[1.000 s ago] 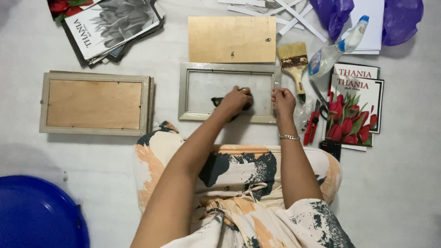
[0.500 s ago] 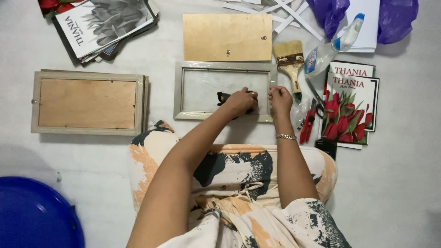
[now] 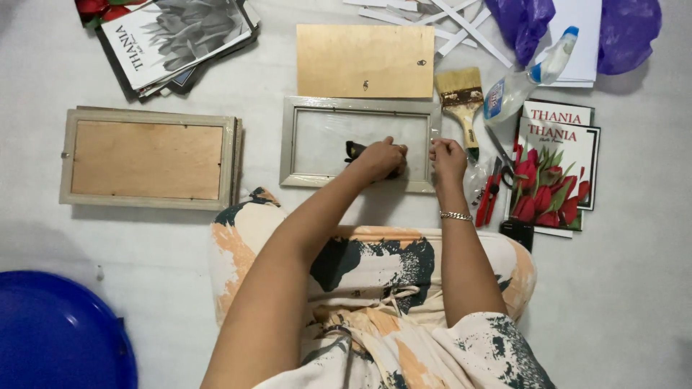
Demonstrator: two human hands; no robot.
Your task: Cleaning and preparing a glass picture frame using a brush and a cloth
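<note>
Head view, looking straight down at a pale floor. A grey picture frame point(image 3: 360, 141) lies flat just beyond the person's knees, glass in it, long axis running left to right. The left hand point(image 3: 380, 158) rests on the glass in the near right part of the frame, fingers curled together over a small dark cloth point(image 3: 355, 150), pressing it down; only the left end of the cloth pokes out from under the hand. The right hand point(image 3: 447, 155) sits at the frame's right rail, fingertips bunched and pinching at or just beside that edge; whether they grip the rail itself, cannot tell. So both hands are at the right end of the frame, the left one on the pane, the right one on the border, close together but not touching. Most of the glass lies to the left of the left hand, along the long axis.

Just beyond the frame lies a plywood backing board point(image 3: 365, 60). A flat paintbrush point(image 3: 462, 101) lies just right of the frame, with a spray bottle point(image 3: 530, 75) beyond it. A second frame point(image 3: 148, 158), back side up, lies well apart to the left.
</note>
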